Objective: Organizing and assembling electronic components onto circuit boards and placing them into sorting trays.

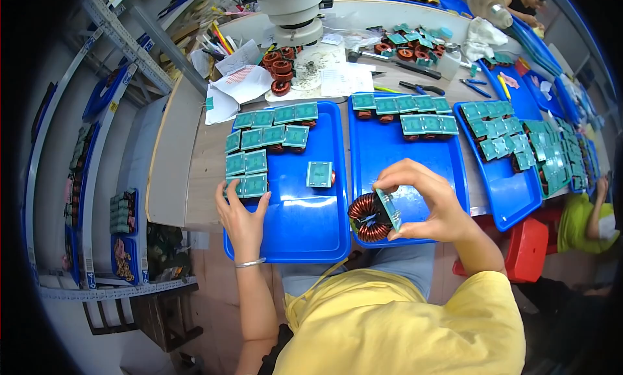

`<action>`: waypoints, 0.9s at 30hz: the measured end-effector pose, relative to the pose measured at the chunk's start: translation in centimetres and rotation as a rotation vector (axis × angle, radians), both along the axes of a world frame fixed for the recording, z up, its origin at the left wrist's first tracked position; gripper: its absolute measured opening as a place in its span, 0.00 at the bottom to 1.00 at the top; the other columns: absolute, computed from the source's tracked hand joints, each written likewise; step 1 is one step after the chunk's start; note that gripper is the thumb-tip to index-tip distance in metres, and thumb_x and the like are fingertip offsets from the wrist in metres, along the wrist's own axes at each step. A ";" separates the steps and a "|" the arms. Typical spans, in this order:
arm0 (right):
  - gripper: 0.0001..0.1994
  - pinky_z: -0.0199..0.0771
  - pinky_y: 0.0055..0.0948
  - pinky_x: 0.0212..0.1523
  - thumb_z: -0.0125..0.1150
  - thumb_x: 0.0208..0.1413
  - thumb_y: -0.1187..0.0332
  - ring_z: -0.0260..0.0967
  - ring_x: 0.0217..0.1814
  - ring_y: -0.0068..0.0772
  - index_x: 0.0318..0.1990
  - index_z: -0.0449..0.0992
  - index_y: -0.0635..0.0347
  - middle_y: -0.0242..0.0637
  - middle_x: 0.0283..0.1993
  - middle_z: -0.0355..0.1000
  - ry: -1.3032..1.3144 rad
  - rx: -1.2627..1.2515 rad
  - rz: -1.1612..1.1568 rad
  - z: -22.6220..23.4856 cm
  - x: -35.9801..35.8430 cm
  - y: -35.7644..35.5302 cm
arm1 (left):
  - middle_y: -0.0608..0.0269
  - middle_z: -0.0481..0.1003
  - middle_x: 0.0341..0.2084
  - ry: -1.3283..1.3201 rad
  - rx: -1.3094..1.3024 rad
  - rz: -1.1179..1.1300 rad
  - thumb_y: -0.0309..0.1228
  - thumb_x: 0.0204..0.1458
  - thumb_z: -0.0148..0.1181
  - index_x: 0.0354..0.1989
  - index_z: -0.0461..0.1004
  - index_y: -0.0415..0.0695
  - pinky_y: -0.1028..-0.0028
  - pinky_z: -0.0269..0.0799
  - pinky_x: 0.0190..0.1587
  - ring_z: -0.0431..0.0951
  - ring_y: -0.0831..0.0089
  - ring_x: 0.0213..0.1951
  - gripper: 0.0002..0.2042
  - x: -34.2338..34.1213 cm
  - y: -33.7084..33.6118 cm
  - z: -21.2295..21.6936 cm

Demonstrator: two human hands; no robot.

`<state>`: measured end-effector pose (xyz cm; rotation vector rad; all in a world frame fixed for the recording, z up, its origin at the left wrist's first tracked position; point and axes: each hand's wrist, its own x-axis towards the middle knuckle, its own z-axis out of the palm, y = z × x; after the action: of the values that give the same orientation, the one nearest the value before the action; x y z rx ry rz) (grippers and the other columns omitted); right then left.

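My right hand (438,206) pinches a toroidal coil (371,218) by the edges of its green circuit board. The coil's copper-red winding faces left, over the near-left part of the right-hand blue tray (409,196). My left hand (243,220) is at the near left of another blue tray (298,235). Its fingers and thumb span a pair of green-boarded coils (254,183), fingers on the left side and thumb at the right. More such coils (263,137) stand in rows beyond it. One single coil (319,174) sits apart to the right.
Further trays of coils (496,128) fill the right side. Behind the trays lie a hammer (396,62), pliers (422,88), papers (241,76) and loose coils (281,70), beneath a microscope (292,18). Shelving (91,180) stands left; a red stool (527,248) and other people are at right.
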<state>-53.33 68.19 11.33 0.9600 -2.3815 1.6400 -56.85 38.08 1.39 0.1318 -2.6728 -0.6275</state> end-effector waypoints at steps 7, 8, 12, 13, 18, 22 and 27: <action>0.27 0.67 0.28 0.41 0.72 0.33 0.62 0.67 0.41 0.33 0.43 0.70 0.63 0.41 0.42 0.67 0.071 0.025 -0.048 0.4 0.8 0.1 | 0.48 0.53 0.56 0.090 0.032 -0.056 0.33 0.41 0.62 0.51 0.62 0.42 0.57 0.53 0.56 0.56 0.50 0.56 0.27 1.3 0.4 0.5; 0.27 0.67 0.27 0.41 0.72 0.33 0.63 0.67 0.40 0.32 0.44 0.70 0.63 0.41 0.42 0.67 -0.014 -0.008 -0.074 0.6 1.0 0.4 | 0.48 0.52 0.57 0.151 0.103 -0.085 0.32 0.41 0.62 0.51 0.62 0.42 0.58 0.53 0.57 0.55 0.51 0.57 0.26 1.2 1.3 1.4; 0.27 0.67 0.25 0.40 0.72 0.35 0.66 0.67 0.38 0.28 0.45 0.68 0.63 0.38 0.40 0.66 -0.194 -0.104 -0.087 -0.3 1.2 -1.2 | 0.52 0.61 0.51 0.176 0.773 -0.582 0.48 0.36 0.67 0.54 0.58 0.36 0.65 0.58 0.55 0.61 0.59 0.54 0.39 4.6 6.4 4.1; 0.26 0.68 0.25 0.40 0.71 0.36 0.66 0.67 0.38 0.27 0.45 0.68 0.63 0.38 0.40 0.66 -0.201 -0.114 -0.096 -1.1 1.2 -1.6 | 0.52 0.61 0.52 0.060 0.761 -0.674 0.53 0.33 0.67 0.55 0.56 0.36 0.66 0.60 0.54 0.62 0.61 0.53 0.45 5.2 7.4 4.8; 0.24 0.69 0.24 0.40 0.67 0.41 0.63 0.68 0.37 0.29 0.45 0.67 0.62 0.38 0.39 0.66 -0.252 -0.040 -0.089 -2.8 2.1 -2.3 | 0.58 0.69 0.40 -0.076 0.878 -0.595 0.35 0.29 0.73 0.47 0.64 0.39 0.72 0.66 0.45 0.71 0.68 0.41 0.33 6.6 10.9 3.7; 0.23 0.70 0.27 0.38 0.66 0.42 0.64 0.70 0.37 0.31 0.46 0.68 0.62 0.40 0.41 0.70 -0.222 0.049 -0.182 -1.1 0.1 1.8 | 0.61 0.65 0.39 -0.175 0.808 -0.568 0.25 0.32 0.68 0.47 0.62 0.39 0.75 0.64 0.45 0.67 0.73 0.41 0.29 6.7 10.7 3.0; 0.07 0.70 0.33 0.31 0.54 0.46 0.73 0.72 0.30 0.39 0.32 0.75 0.64 0.44 0.29 0.73 0.325 0.316 -1.029 -3.5 -11.6 21.8 | 0.61 0.69 0.35 -0.169 0.621 -0.541 0.23 0.28 0.70 0.42 0.65 0.39 0.74 0.67 0.43 0.71 0.72 0.37 0.28 6.9 10.3 1.1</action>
<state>-64.88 89.95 7.83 -0.0635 -2.2709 0.6810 -49.94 48.38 2.50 -0.4031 -2.5681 -1.6655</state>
